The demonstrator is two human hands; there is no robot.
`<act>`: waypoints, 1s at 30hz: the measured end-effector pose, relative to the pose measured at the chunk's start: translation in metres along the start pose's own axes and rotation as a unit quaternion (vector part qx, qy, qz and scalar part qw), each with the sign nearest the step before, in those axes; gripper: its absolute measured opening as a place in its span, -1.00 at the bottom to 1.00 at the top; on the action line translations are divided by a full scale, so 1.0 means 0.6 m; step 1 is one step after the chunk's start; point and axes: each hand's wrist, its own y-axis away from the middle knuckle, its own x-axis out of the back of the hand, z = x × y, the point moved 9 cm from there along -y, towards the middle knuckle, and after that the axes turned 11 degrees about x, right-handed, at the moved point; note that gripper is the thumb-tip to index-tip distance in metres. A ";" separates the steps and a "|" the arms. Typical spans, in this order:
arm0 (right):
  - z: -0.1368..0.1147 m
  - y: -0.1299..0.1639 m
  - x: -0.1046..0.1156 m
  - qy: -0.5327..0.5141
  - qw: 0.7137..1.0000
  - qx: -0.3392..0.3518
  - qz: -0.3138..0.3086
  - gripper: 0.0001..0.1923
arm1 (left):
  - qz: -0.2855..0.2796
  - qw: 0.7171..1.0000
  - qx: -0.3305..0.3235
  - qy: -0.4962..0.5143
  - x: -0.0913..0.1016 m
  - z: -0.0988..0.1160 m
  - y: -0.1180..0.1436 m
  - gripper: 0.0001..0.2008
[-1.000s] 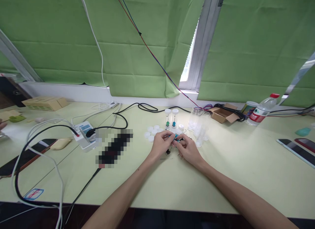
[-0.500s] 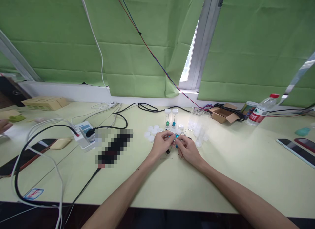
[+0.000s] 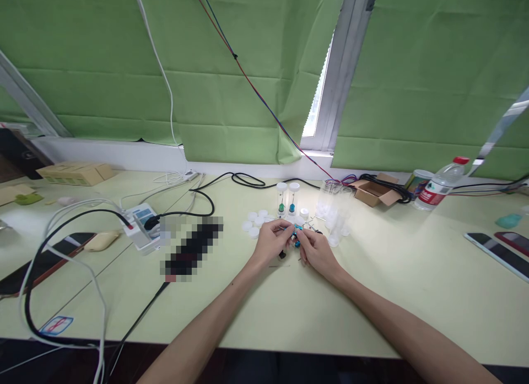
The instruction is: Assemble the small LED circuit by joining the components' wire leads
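**Head view: two hands pinching small blue parts at mid-table**

Head view. Both forearms reach in from the bottom edge and meet near the middle of the pale table (image 3: 372, 296). The left hand (image 3: 270, 242) and right hand (image 3: 316, 250) face each other, fingertips almost touching. Between them sit small blue parts (image 3: 295, 235) with thin wire legs; each grip is pinched together on these parts, just above the table surface. What the parts are cannot be told at this size. A small black piece (image 3: 281, 255) lies on the table directly below the left fingers.

Just beyond the hands: a cluster of white caps (image 3: 254, 221) to the left, two capped clear vials (image 3: 287, 199) standing upright with a green and a blue item inside, and a group of empty clear vials (image 3: 335, 216) to the right. Farther right, near the window, stand an open cardboard box (image 3: 372, 192) and a water bottle (image 3: 440, 190) lying tilted. A power strip (image 3: 140, 221) with black and white cables lies to the left.
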 end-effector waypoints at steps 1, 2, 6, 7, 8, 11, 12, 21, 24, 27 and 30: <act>-0.001 0.000 0.000 -0.006 1.000 -0.001 0.001 -0.58 | 0.002 1.000 -0.002 0.003 0.001 0.000 -0.001 -0.75; -0.002 0.001 0.000 -0.012 1.000 -0.003 0.002 -0.61 | 0.004 1.000 -0.004 0.005 0.002 0.000 -0.001 -0.75; -0.003 0.003 -0.001 -0.024 1.000 -0.011 0.000 -0.69 | 0.009 1.000 -0.010 0.013 0.005 0.005 0.001 -0.77; -0.003 0.003 -0.001 -0.023 1.000 -0.012 0.000 -0.70 | 0.010 1.000 -0.010 0.013 0.005 0.006 0.002 -0.77; -0.003 0.003 -0.001 -0.023 1.000 -0.012 -0.001 -0.70 | 0.011 1.000 -0.010 0.013 0.005 0.007 0.002 -0.77; -0.003 0.002 -0.003 -0.029 1.000 -0.010 -0.002 -0.71 | 0.011 1.000 -0.007 0.010 0.004 0.008 0.002 -0.78; -0.002 0.002 -0.003 -0.031 0.999 -0.008 -0.003 -0.72 | 0.011 1.000 -0.007 0.011 0.004 0.008 0.002 -0.78; -0.007 0.000 -0.004 -0.022 1.000 0.007 -0.011 -0.64 | -0.005 1.000 -0.008 0.019 0.001 0.000 -0.001 -0.78; -0.005 -0.001 -0.004 -0.016 1.000 0.005 -0.010 -0.60 | -0.007 1.000 -0.010 0.015 0.000 0.001 -0.002 -0.78; -0.002 -0.001 -0.003 -0.014 1.000 0.002 -0.008 -0.59 | -0.004 1.000 -0.008 0.014 0.000 0.001 -0.002 -0.78; 0.001 0.000 -0.004 -0.020 1.000 -0.003 -0.011 -0.66 | 0.002 1.000 -0.011 0.012 0.002 0.005 0.000 -0.78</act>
